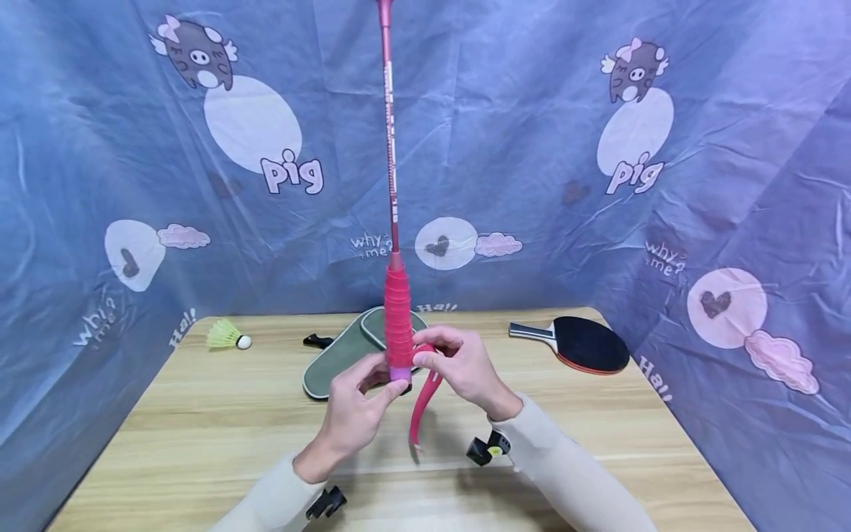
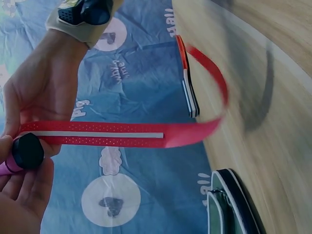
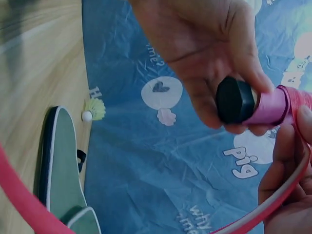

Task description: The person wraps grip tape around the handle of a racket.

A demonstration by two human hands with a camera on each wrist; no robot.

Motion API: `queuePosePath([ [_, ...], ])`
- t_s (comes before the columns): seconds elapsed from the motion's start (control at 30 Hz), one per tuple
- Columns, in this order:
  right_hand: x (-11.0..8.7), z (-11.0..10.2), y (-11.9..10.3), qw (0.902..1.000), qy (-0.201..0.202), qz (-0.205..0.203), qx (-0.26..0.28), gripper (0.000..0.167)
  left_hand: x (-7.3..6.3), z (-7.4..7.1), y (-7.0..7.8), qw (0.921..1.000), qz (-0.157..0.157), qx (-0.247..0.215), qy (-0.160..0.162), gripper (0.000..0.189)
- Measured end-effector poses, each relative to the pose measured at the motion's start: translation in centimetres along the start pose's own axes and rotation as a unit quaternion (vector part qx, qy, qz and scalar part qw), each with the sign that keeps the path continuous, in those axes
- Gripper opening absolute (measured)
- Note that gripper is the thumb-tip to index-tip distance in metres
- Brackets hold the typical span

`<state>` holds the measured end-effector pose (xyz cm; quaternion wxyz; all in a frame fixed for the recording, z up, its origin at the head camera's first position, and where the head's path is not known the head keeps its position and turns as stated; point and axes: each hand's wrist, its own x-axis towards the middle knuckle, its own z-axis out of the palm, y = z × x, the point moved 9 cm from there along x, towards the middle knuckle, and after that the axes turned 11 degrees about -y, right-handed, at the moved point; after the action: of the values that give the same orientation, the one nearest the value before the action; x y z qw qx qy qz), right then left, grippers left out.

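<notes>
A badminton racket stands upright in front of me, its pink shaft (image 1: 391,148) rising out of the top of the head view. Pink-red grip tape (image 1: 399,318) winds round most of the handle; below it shows a purple stretch (image 1: 400,374) and a black end cap (image 3: 235,100). My left hand (image 1: 355,403) grips the handle's lower end between thumb and fingers. Beside the handle my right hand (image 1: 465,367) pinches the tape where it leaves the winding. The loose tape tail (image 2: 97,134) hangs down in a curve, a pale strip along one face. The racket's head is out of view.
Behind the racket a green paddle case (image 1: 332,367) lies on the wooden table (image 1: 266,443), with a black strap (image 1: 318,340). A yellow shuttlecock (image 1: 228,335) lies at the back left, a black table tennis paddle (image 1: 588,345) at the back right. A blue printed curtain (image 1: 532,111) surrounds the table.
</notes>
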<state>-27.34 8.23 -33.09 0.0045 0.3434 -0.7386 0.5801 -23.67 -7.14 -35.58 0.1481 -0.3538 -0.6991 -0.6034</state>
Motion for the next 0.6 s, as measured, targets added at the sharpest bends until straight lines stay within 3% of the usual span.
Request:
queuePosePath([
  [0.33,0.3,-0.7,-1.0,0.9997,-0.01,-0.012,-0.018,0.018,0.2,0.4,-0.2,0.9977,-0.03,-0.036,-0.049,0.037],
  [0.6,0.9,-0.7,-0.8,0.9998,-0.013,0.004,-0.013,0.018,0.4,0.3,0.2,0.9964,-0.025,-0.046,-0.066,0.039],
])
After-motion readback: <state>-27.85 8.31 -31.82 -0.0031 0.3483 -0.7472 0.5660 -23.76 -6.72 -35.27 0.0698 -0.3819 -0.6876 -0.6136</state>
